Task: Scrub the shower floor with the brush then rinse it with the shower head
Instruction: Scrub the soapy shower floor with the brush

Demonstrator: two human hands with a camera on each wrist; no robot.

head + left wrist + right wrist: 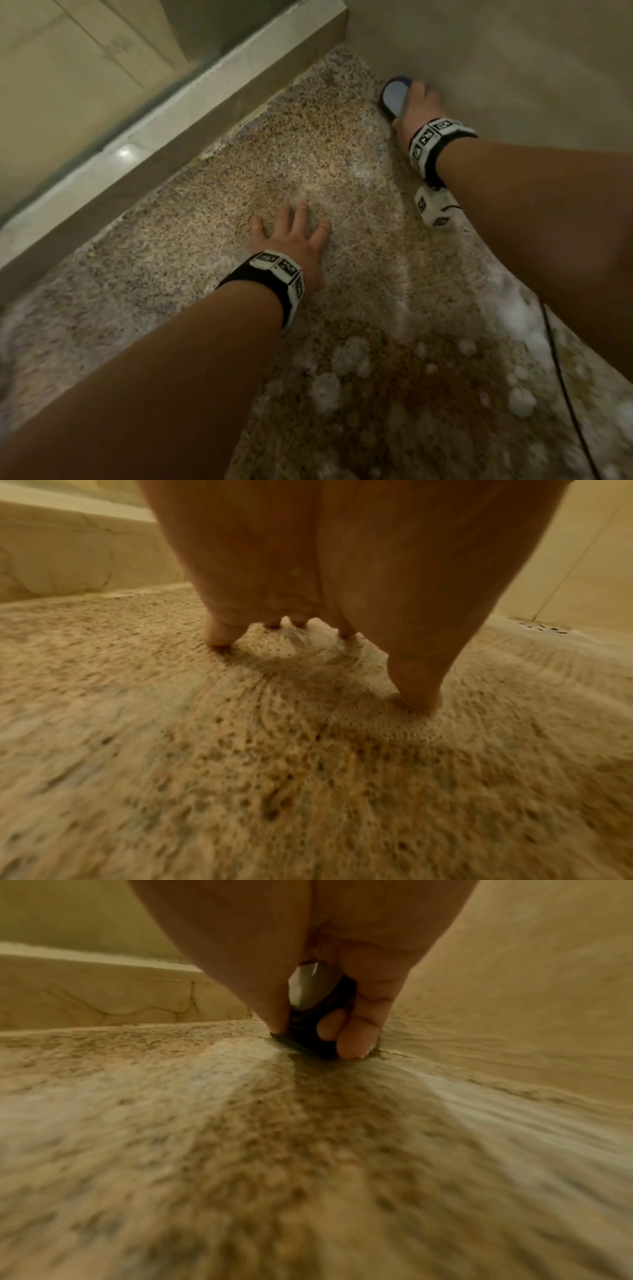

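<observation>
While the left hand (294,240) rests spread, the right hand (419,104) grips the blue-topped brush (394,96).

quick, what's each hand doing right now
Left hand: open, fingers spread on the soapy shower floor.
Right hand: gripping the brush.

One brush (395,95) — two hands — two wristbands

Speckled brown pebble-textured floor (308,164), wet and streaked with white foam (346,356). Pale marble-veined curb (178,120) along the left. Plain beige wall (513,68) on the far right. Dim, warm light.
</observation>
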